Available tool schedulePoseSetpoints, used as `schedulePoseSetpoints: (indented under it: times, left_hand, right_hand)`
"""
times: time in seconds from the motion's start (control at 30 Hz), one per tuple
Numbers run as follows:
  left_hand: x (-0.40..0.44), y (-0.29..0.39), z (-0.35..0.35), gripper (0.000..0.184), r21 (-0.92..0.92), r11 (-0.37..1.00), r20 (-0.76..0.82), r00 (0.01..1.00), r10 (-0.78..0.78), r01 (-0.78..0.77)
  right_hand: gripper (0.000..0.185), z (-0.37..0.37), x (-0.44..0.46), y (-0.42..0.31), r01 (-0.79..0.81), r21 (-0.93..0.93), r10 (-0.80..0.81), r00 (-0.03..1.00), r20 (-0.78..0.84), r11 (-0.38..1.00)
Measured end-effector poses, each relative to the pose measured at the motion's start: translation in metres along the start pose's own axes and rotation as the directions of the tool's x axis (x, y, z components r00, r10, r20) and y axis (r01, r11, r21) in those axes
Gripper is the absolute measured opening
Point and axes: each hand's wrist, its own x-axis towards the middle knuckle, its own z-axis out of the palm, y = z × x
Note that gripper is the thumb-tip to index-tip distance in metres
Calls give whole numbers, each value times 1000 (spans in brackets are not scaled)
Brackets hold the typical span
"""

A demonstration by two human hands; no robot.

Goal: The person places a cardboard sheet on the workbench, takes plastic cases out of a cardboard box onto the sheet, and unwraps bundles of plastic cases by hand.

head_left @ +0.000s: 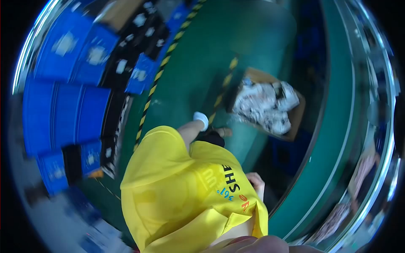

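Beside the right edge of the yellow shirt point(164, 198) on my body, my right hand point(257, 183) shows in part. Its fingers are curled, and whatever they may hold is hidden. My left hand is out of view. Ahead on the green floor stands an open cardboard box point(298, 116) filled with clear plastic bags point(263, 105). My right hand is apart from this box. A white sock point(201, 120) shows on one foot beyond the shirt.
Blue bins point(65, 116) and black bins are stacked at the left. Black-and-yellow tape point(158, 76) runs along the green floor point(194, 63). A long green surface point(337, 126) curves along the right, with another person's arm point(362, 173) beyond it.
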Motion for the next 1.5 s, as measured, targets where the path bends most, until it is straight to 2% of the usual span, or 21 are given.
schedulePoseSetpoints:
  times: [0.07, 0.1, 0.13, 0.17, 0.2, 0.23, 0.37, 0.4, 0.43, 0.5, 0.53, 0.63, 0.73, 0.8, 0.9, 1.03, 1.17, 1.27, 1.33, 1.4, 1.5]
  left_hand:
    - [20, 44, -9, 24, -97, 994, 11, 999, 49, -47]
    - [86, -47, -128, 24, -163, 987, -369, 928, -54, -7]
    - [92, -35, -121, 25, -255, 966, -413, 908, -72, -39]
    - [101, -25, -118, 25, -252, 965, -496, 866, -63, -74]
    - [112, -47, -121, 26, -240, 969, -596, 796, -105, -51]
    - [98, -62, -104, 26, -317, 948, -593, 783, -186, -15]
    - [60, -69, -65, 28, -486, 873, -508, 824, -250, -34]
    - [61, -74, -45, 29, -516, 856, -477, 839, -260, -28]
    - [62, -75, -31, 29, -537, 843, -451, 854, -259, -28]
    - [55, -85, 9, 29, -630, 776, -445, 824, -350, -11]
    - [56, -89, 25, 29, -686, 727, -429, 816, -388, -16]
    - [59, -110, 60, 30, -807, 589, -364, 815, -450, -35]
    - [63, -133, 75, 31, -842, 537, -363, 793, -490, -53]
    - [65, -162, 79, 32, -831, 555, -339, 820, -460, -33]
    - [38, -211, 73, 33, -757, 653, -305, 874, -378, 18]
    - [39, -271, 57, 33, -680, 733, -389, 854, -346, -12]
    - [37, -312, 36, 33, -657, 750, -323, 872, -369, 75]
    - [47, -330, 9, 32, -682, 731, -415, 829, -376, -10]
    - [61, -336, -11, 33, -608, 792, -446, 849, -284, -55]
    - [64, -331, -26, 33, -569, 818, -448, 867, -217, -89]
    - [55, -338, -60, 35, -469, 858, -405, 914, 2, -209]
  right_hand:
    - [11, -41, 32, 26, 0, 58, -4, 997, 78, 998]
    - [8, -11, 134, 18, 286, -67, -286, 958, 6, 956]
    - [8, -13, 134, 17, 310, -109, -301, 949, 91, 944]
    - [7, -12, 139, 17, 300, -111, -286, 950, 123, 948]
    - [7, -5, 164, 22, 343, -94, -326, 932, 159, 934]
    - [7, 8, 173, 22, 344, -70, -328, 927, 180, 936]
    - [6, 39, 184, 5, 505, -261, -385, 832, 399, 823]
    - [6, 49, 187, -2, 522, -262, -391, 818, 421, 812]
    - [6, 55, 191, -11, 563, -268, -391, 777, 493, 782]
    - [5, 78, 195, -25, 637, -258, -392, 692, 606, 727]
    - [5, 89, 196, -32, 637, -261, -398, 697, 596, 725]
    - [5, 122, 203, -54, 627, -253, -306, 643, 702, 737]
    - [5, 148, 229, -51, 662, -265, -322, 626, 711, 701]
    - [5, 168, 246, -66, 684, -270, -366, 632, 683, 678]
    - [7, 206, 260, -88, 769, -177, -423, 511, 748, 614]
    - [7, 224, 282, -94, 783, -231, -444, 539, 716, 578]
    - [8, 238, 288, -106, 742, -265, -482, 620, 619, 615]
    - [8, 251, 302, -118, 755, -281, -492, 615, 616, 592]
    - [8, 250, 318, -132, 759, -313, -485, 619, 617, 571]
    - [8, 249, 327, -145, 732, -308, -471, 645, 602, 608]
    - [9, 251, 352, -165, 692, -309, -443, 678, 586, 652]
